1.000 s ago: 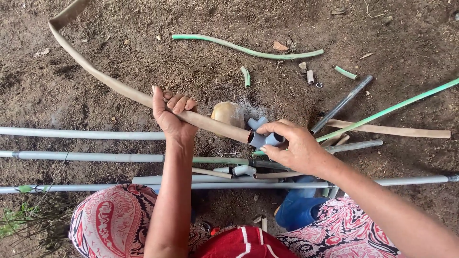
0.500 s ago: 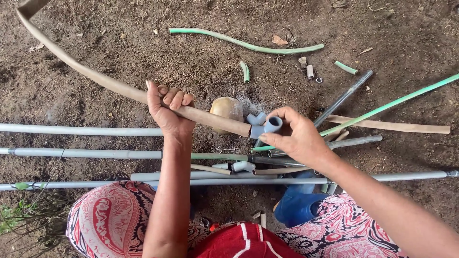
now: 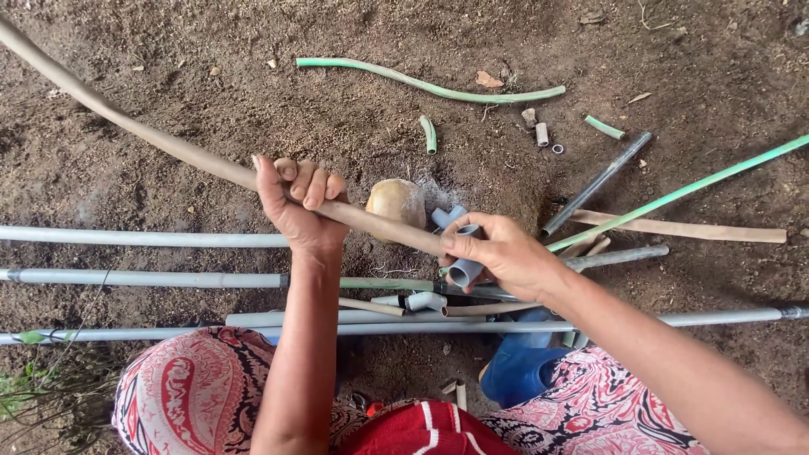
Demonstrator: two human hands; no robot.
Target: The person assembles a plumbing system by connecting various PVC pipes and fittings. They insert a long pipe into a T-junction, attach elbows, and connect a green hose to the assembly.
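My left hand [image 3: 297,202] grips a long, curved tan hose [image 3: 160,143] that arcs away to the upper left. My right hand [image 3: 506,253] holds a grey plastic tee pipe fitting [image 3: 459,244] against the near end of that hose. The fitting's open ends show between my fingers. Just behind the joint lies a round tan stone-like lump [image 3: 396,202] on the dirt.
Several long grey pipes [image 3: 143,238] lie across the ground in front of my knees, with small grey fittings [image 3: 417,301] among them. A green hose [image 3: 421,82], short offcuts [image 3: 542,133], a dark pipe [image 3: 598,181], a green rod [image 3: 691,190] and a flat tan strip [image 3: 683,227] lie beyond.
The hose and both hands have shifted a little. My right hand has turned the fitting and brought it onto the hose end.
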